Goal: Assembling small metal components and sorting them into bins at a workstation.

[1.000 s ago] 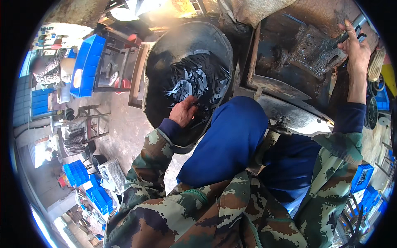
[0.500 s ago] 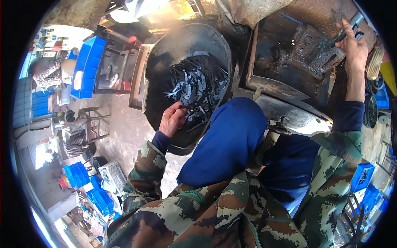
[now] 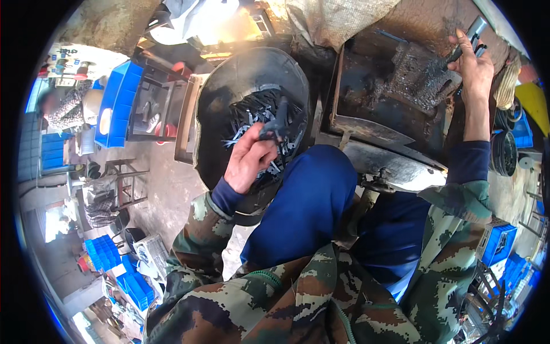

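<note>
Between the fingers of my left hand [image 3: 250,156] is a dark, blurred metal piece [image 3: 277,119], raised over a deep black tub [image 3: 216,112]. Inside the tub lies a heap of thin dark and silvery metal strips [image 3: 252,103]. At the upper right my right hand [image 3: 474,71] is closed around a dark-handled tool with a silver tube-shaped end [image 3: 476,28]. The tool's lower end reaches a wet, grimy block [image 3: 412,77] in an oily metal tray [image 3: 366,114]. My fingers hide part of its grip.
My blue-trousered knee [image 3: 321,178] sits between tub and tray. A metal tap-like fitting [image 3: 379,182] projects under the tray. Blue crates [image 3: 117,103] and a seated person [image 3: 63,106] are at the left. A rope coil [image 3: 508,86] hangs at the right.
My left hand has lifted from the heap, bringing up the dark metal piece. My right hand keeps its grip on the tool. The whole view has shifted slightly.
</note>
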A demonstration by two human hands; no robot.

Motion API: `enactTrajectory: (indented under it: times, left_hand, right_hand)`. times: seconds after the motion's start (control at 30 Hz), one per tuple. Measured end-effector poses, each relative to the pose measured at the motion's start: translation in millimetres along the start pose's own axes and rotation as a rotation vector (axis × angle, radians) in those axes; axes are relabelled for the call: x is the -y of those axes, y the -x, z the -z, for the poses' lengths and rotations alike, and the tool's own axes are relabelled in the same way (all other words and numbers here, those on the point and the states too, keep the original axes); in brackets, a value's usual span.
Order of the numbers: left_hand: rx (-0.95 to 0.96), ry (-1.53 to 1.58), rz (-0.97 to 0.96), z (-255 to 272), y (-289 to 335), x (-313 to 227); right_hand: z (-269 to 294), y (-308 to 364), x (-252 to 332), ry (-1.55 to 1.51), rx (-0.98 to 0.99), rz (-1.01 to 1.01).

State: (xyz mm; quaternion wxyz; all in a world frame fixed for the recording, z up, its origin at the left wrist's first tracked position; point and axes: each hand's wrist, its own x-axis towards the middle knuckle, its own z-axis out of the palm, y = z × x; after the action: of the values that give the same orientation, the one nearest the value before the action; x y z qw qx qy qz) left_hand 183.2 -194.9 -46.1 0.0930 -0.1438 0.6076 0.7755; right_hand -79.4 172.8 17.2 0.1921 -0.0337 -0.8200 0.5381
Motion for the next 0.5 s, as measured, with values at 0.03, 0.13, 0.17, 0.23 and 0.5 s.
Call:
enactTrajectory:
  times: [0.03, 0.13, 0.17, 0.23, 0.5]
  left_hand:
    - [0.040, -0.078, -0.043, -11, -5, -9]
    - [0.182, -0.069, -0.134, -48, -18, -37]
    - [0.207, -0.078, -0.161, -60, -24, -45]
    - [0.270, -0.045, -0.206, -87, -35, -56]
    - [0.476, -0.044, -0.605, -210, -63, -88]
  right_hand:
    - [0, 0, 0, -0.026, 0.000, 0.002]
    - [2, 2, 6, -0.028, -0.025, -0.022]
    - [0, 2, 6, -0.046, -0.015, -0.016]
    - [-2, 6, 11, -0.047, 0.013, -0.015]
    - [-11, -13, -25, -0.110, -0.002, -0.003]
